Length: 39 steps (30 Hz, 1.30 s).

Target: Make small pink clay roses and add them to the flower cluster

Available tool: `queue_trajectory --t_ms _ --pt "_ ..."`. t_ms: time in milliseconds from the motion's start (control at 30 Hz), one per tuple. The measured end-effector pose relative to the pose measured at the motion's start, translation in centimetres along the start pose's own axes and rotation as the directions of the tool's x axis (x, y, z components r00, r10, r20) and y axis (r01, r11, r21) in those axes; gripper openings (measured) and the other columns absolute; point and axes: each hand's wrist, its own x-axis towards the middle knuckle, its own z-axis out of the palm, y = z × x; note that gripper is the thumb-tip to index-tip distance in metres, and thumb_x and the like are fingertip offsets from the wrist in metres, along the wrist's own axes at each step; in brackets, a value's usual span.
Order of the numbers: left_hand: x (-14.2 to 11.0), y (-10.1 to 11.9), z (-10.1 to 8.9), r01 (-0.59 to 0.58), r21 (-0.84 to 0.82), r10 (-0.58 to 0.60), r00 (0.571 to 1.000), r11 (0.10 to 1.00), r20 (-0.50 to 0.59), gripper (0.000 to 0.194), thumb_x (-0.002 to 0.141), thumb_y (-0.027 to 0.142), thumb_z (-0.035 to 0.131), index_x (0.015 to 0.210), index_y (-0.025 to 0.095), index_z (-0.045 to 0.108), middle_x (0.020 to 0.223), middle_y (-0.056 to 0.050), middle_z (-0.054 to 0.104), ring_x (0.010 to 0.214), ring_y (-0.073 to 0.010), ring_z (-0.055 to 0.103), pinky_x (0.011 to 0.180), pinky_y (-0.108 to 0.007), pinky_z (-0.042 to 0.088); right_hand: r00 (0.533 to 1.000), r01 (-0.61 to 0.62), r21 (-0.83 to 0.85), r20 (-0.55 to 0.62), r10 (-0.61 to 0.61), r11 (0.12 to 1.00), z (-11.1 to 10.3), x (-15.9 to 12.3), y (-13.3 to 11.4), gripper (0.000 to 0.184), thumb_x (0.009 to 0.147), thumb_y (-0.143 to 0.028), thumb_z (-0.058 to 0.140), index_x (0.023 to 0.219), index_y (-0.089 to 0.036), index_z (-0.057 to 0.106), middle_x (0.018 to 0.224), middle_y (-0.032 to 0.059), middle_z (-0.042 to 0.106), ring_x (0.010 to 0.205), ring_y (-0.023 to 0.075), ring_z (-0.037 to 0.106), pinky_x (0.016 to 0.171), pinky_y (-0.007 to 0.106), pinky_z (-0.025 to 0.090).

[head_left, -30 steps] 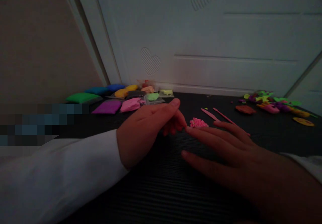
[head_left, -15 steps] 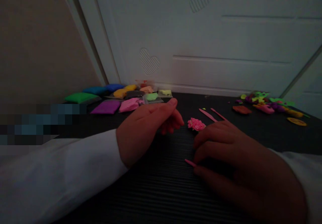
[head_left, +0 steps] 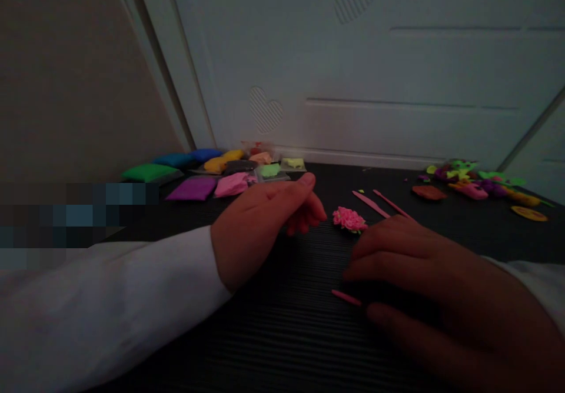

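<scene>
My left hand [head_left: 265, 222] rests on its side at the middle of the dark table, fingers loosely curled and thumb on top. I see nothing held in it, though its palm is partly hidden. Just right of its fingertips lies a pink ruffled clay flower [head_left: 349, 219] with bits of green at its edge. My right hand [head_left: 432, 287] hovers low over the table, thumb and fingers apart. Beneath it, near the thumb tip, lies a thin pink modelling tool [head_left: 346, 297], its right end hidden. Beyond the knuckles lie a pink clay knife [head_left: 369, 203] and another slim pink tool [head_left: 391, 203].
Packets of coloured clay, including a purple packet [head_left: 193, 188] and a green packet [head_left: 151, 173], line the back left. A brown clay piece [head_left: 428, 193], a yellow disc [head_left: 529, 213] and a colourful clay heap [head_left: 463, 175] lie back right. A white panel [head_left: 353, 128] stands behind.
My right hand has shifted right and nearer, its thumb opening away from the fingers. More of the thin pink tool shows, lying on the table. My left hand keeps its pose; the view has moved slightly.
</scene>
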Motion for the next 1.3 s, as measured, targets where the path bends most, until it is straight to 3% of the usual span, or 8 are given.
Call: queue_trajectory --t_ms 133,233,400,1067,1200,1300 --pt "-0.1 0.0 0.0 0.016 -0.006 -0.015 1.0 1.0 0.006 0.044 0.097 0.052 0.056 0.069 0.021 0.069 0.067 0.001 0.064 0.062 -0.0158 0.052 0.061 -0.031 0.04 0.976 0.191 -0.165 0.14 -0.169 0.967 -0.5 -0.4 0.8 0.041 0.103 -0.042 0.056 0.14 -0.027 0.066 0.142 0.0057 0.07 0.124 0.0264 0.067 0.1 0.045 0.055" --pt "0.0 -0.1 -0.1 0.008 -0.016 -0.008 1.0 1.0 0.013 0.043 0.099 0.051 0.056 0.07 0.021 0.07 0.068 0.003 0.065 0.063 -0.0148 0.052 0.061 -0.03 0.04 0.975 0.197 -0.328 0.16 -0.151 0.924 -0.2 -0.8 0.8 0.052 0.101 -0.055 0.053 0.146 -0.031 0.063 0.159 0.0081 0.056 0.141 0.0349 0.056 0.11 0.054 0.049" --pt "0.1 -0.3 -0.2 0.01 -0.057 -0.009 1.0 0.998 0.014 0.044 0.099 0.051 0.056 0.069 0.022 0.07 0.068 0.003 0.065 0.063 -0.0142 0.051 0.059 -0.029 0.04 0.988 0.132 -0.414 0.128 -0.086 0.901 0.9 -0.5 0.5 0.059 0.094 -0.058 0.062 0.149 -0.039 0.06 0.16 0.0075 0.055 0.144 0.0406 0.051 0.113 0.061 0.045" --pt "0.0 -0.1 0.0 0.016 -0.005 -0.016 1.0 1.0 -0.001 0.047 0.097 0.054 0.055 0.068 0.021 0.069 0.068 0.001 0.064 0.062 -0.0155 0.052 0.061 -0.03 0.04 0.973 0.193 -0.387 0.196 -0.125 0.902 2.1 -0.6 0.5 0.062 0.094 -0.063 0.06 0.151 -0.039 0.058 0.166 0.0085 0.047 0.147 0.0424 0.048 0.115 0.067 0.041" --pt "0.1 0.0 -0.1 0.019 -0.007 -0.019 1.0 1.0 0.004 0.046 0.097 0.053 0.054 0.068 0.021 0.069 0.067 0.001 0.063 0.061 -0.0156 0.05 0.06 -0.03 0.039 0.972 0.22 -0.377 0.165 -0.169 0.899 1.7 -1.4 1.1 0.06 0.103 -0.068 0.036 0.151 -0.038 0.057 0.166 0.0112 0.047 0.149 0.0406 0.046 0.112 0.071 0.043" --pt "0.1 0.1 0.0 0.032 -0.009 -0.032 0.999 0.999 0.006 0.045 0.098 0.052 0.054 0.069 0.02 0.069 0.068 0.0 0.063 0.062 -0.0162 0.051 0.061 -0.031 0.04 0.965 0.262 -0.432 0.135 -0.225 0.863 1.3 -1.5 1.4 0.051 0.111 -0.052 0.027 0.146 -0.04 0.062 0.159 0.0117 0.055 0.142 0.0381 0.056 0.104 0.069 0.053"
